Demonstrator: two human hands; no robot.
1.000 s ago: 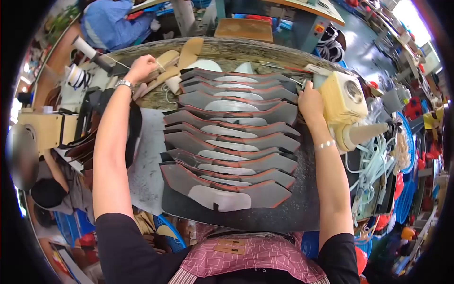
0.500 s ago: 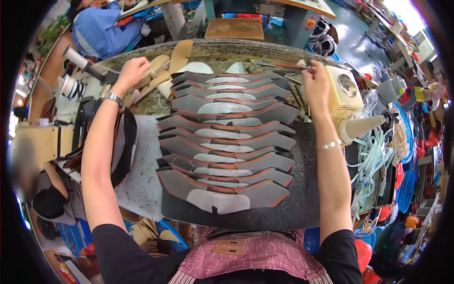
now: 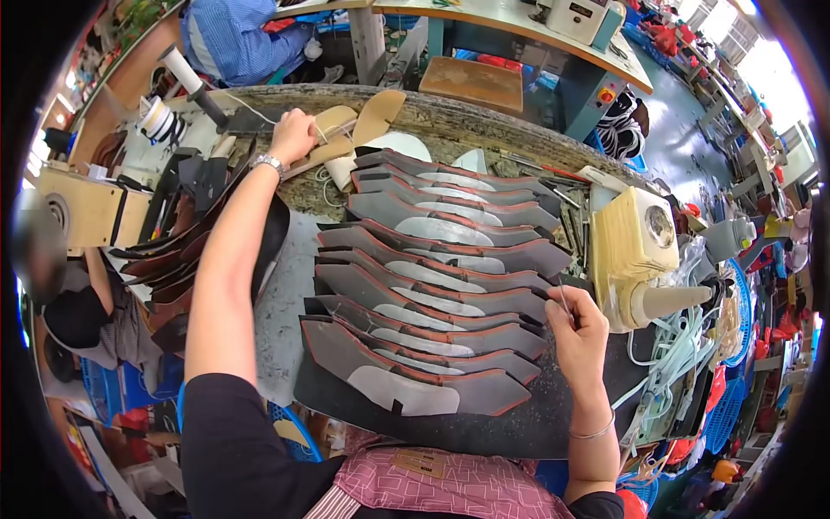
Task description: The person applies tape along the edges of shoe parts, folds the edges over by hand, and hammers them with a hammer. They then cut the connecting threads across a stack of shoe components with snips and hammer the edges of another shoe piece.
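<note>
Overlapping rows of grey shoe-upper pieces [image 3: 432, 303] with reddish edges and pale oval patches lie on a black board [image 3: 380, 415]. My left hand [image 3: 294, 137] is closed beside tan template pieces [image 3: 378, 117] at the back of the bench; what its fingers hold, if anything, is hidden. White cord [image 3: 251, 108] runs near that hand. At the right ends of the rows, my right hand [image 3: 581, 333] is closed around a thin metal tool [image 3: 565, 298], whose tip points up. Its exact kind cannot be made out.
A cream block with a tapered nozzle [image 3: 635, 233] stands to the right, beside pale straps [image 3: 670, 355]. More dark pieces [image 3: 186, 259] hang at the left. White spools [image 3: 160, 119] stand at the back left. Another person in blue [image 3: 229, 43] sits beyond the bench.
The view has swung, shifting the bench rightward. My right hand has come down from beside the cream block to the right ends of the rows. My left hand has moved in by the tan templates.
</note>
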